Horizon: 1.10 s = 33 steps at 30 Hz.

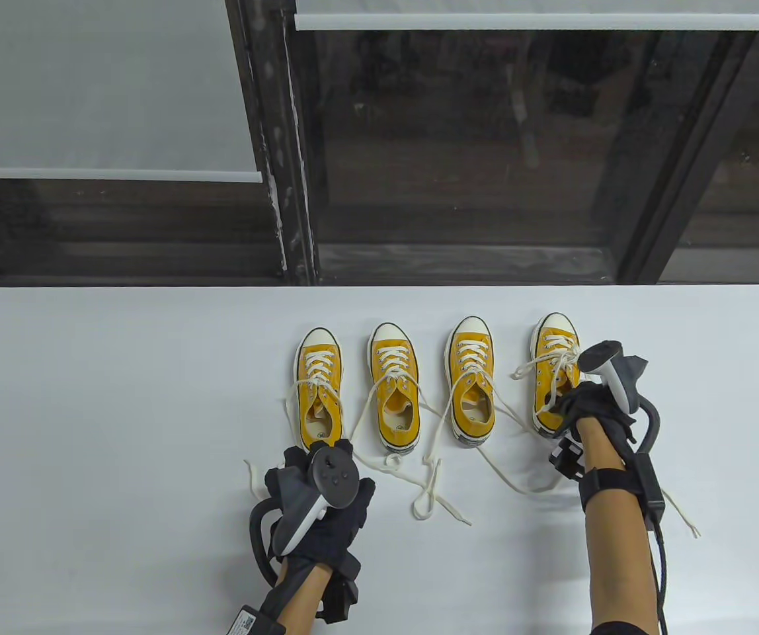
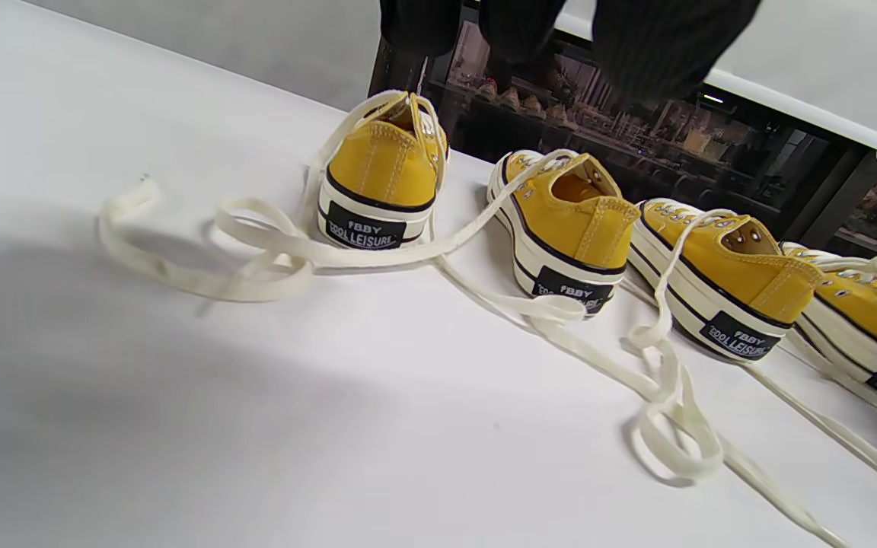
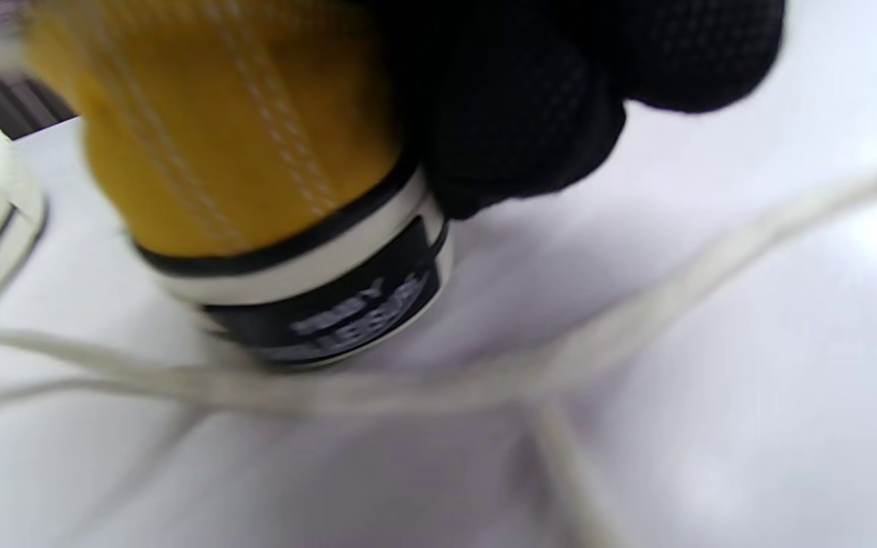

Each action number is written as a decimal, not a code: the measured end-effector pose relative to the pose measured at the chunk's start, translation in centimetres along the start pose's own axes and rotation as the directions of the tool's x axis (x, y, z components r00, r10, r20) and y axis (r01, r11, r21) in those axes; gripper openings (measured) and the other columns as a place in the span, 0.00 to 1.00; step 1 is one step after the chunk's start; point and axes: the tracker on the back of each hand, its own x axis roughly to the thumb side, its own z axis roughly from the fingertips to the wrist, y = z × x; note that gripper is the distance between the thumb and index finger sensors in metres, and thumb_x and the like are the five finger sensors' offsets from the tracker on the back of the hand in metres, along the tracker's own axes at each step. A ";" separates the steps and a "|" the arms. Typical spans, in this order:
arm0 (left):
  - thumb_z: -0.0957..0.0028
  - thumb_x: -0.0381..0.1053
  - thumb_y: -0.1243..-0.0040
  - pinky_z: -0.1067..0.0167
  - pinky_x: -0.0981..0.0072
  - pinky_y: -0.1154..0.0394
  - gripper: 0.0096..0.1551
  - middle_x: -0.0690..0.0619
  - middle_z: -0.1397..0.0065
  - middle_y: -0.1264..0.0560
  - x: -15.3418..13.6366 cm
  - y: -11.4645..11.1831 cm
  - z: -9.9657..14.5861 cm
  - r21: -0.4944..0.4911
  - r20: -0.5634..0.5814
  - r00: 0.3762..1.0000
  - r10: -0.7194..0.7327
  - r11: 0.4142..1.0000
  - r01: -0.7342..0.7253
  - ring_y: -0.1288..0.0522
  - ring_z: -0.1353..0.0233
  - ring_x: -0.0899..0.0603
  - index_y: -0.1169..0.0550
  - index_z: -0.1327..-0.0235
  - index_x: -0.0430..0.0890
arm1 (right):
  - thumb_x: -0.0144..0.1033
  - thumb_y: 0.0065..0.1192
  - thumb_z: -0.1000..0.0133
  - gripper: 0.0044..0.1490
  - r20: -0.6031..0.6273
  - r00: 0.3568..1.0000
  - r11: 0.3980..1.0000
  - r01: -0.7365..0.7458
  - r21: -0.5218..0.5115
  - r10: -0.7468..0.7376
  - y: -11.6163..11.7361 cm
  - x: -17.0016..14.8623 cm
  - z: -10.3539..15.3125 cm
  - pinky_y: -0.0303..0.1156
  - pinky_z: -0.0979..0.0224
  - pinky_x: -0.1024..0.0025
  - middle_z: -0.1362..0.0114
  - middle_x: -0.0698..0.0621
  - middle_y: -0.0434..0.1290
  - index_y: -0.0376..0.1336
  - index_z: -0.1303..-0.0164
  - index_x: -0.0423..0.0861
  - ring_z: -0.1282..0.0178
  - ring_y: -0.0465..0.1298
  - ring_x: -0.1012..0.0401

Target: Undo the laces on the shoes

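Only the blurred right wrist view shows the right hand gripping the heel of the rightmost yellow canvas shoe, while the left hand, fingers loosely curled and holding nothing, rests near limp, flat cream laces.

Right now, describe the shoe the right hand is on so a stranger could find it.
On the white table, four yellow sneakers stand in a row, toes toward the window. Take the rightmost shoe. It alone has the right hand gripping its heel, and it sits slightly angled.
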 end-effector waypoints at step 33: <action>0.38 0.65 0.46 0.21 0.25 0.61 0.42 0.49 0.08 0.49 0.4 -0.3 0.8 0.013 0.066 0.998 0.003 1.000 -0.004 0.58 0.10 0.34 0.43 0.13 0.56 | 0.39 0.58 0.34 0.28 0.213 0.958 0.980 -0.175 -0.092 0.190 5.2 -8.2 20.1 0.81 0.56 0.66 0.51 0.46 0.83 0.70 0.36 0.32 0.66 0.87 0.62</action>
